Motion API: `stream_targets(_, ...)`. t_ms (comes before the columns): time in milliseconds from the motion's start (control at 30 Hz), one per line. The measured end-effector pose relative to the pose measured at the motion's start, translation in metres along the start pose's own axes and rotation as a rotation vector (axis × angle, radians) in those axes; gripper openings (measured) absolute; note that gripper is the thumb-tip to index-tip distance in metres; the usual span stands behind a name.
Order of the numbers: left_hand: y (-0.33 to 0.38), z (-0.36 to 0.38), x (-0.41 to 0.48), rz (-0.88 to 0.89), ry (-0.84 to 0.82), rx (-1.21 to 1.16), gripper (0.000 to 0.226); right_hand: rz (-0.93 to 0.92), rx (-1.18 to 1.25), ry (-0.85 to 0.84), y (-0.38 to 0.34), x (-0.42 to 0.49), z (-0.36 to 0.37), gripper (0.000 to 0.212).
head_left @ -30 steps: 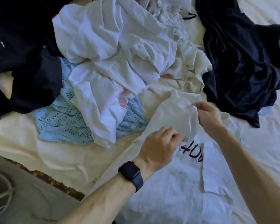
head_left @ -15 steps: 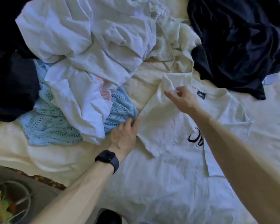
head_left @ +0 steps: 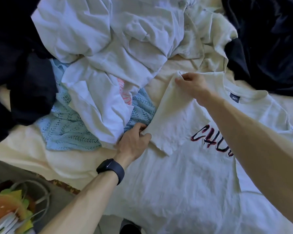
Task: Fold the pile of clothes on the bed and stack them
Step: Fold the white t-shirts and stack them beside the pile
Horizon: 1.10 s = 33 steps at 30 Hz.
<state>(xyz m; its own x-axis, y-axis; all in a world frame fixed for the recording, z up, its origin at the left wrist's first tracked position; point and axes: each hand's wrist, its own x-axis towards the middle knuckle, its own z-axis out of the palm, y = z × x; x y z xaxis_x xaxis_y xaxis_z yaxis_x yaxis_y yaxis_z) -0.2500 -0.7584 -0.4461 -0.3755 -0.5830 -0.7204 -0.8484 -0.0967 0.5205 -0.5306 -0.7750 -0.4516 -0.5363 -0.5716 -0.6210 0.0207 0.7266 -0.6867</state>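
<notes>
A white T-shirt with dark red lettering lies spread face up on the bed. Its left sleeve is folded in over the chest. My left hand, with a dark watch on the wrist, pinches the sleeve's lower edge. My right hand pinches the fold's upper corner near the shoulder. Behind lies the unfolded pile: crumpled white garments, a light blue knit piece and a cream garment.
Dark garments lie at the left and at the top right. The cream bed sheet shows at the left. Past the bed's near edge at the bottom left are a wire basket and colourful items.
The sleeve, lifted a second ago, now lies flat over the chest. My left hand went from the fold to the sleeve's lower left edge. My right hand moved up to the shoulder corner.
</notes>
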Motion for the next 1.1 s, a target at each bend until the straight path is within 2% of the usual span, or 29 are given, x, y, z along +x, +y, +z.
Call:
stream_targets(67,0.004,0.001,0.003,-0.007,0.012,0.0,0.043,0.008,0.052,0.07,-0.005,0.006,0.005,0.015)
stream_targets(167,0.002,0.005,0.012,0.022,0.042,0.238,0.043,0.005,0.081,0.103,-0.009,0.012,0.014,0.011)
stream_targets(267,-0.001,0.009,0.019,0.032,0.073,0.358,0.042,0.012,0.156,0.063,-0.006,0.005,0.015,0.038)
stream_targets(333,0.001,0.013,0.016,0.033,0.09,0.43,0.044,-0.031,0.068,0.113,-0.002,-0.012,0.014,0.044)
stream_targets(400,0.006,0.019,0.01,0.081,0.178,0.512,0.05,-0.117,-0.079,0.248,0.015,-0.042,0.015,0.04)
stream_targets(467,0.016,0.021,0.005,0.243,0.378,0.575,0.052,-0.189,-0.256,0.371,0.037,-0.081,0.021,0.04)
stream_targets(533,0.033,0.021,0.011,0.52,0.565,0.608,0.05,-0.223,-0.437,0.435,0.061,-0.118,0.033,0.046)
stream_targets(600,0.06,0.017,0.03,0.732,0.541,0.652,0.052,-0.177,-0.543,0.436,0.079,-0.144,0.049,0.057)
stream_targets(633,0.075,0.016,0.044,0.727,0.493,0.616,0.053,-0.115,-0.535,0.425,0.086,-0.154,0.057,0.064)
stream_targets(667,0.091,0.014,0.059,0.643,0.425,0.51,0.055,-0.035,-0.476,0.413,0.092,-0.163,0.063,0.069)
stream_targets(733,0.118,0.004,0.093,0.436,0.303,0.233,0.061,0.131,-0.232,0.425,0.101,-0.173,0.071,0.072)
stream_targets(767,0.127,-0.002,0.109,0.404,0.26,0.194,0.062,0.22,-0.09,0.433,0.104,-0.175,0.073,0.068)
stream_targets(833,0.14,-0.013,0.132,0.46,0.156,0.348,0.053,0.397,0.15,0.38,0.107,-0.179,0.077,0.051)
stream_targets(900,0.148,-0.021,0.146,0.562,0.097,0.508,0.034,0.455,0.177,0.307,0.11,-0.181,0.081,0.031)
stream_targets(1000,0.154,-0.024,0.159,0.655,0.215,0.631,0.018,0.417,0.153,0.387,0.111,-0.177,0.079,0.033)
stream_targets(1100,0.153,-0.02,0.162,0.648,0.306,0.649,0.017,0.403,0.157,0.467,0.112,-0.171,0.076,0.03)
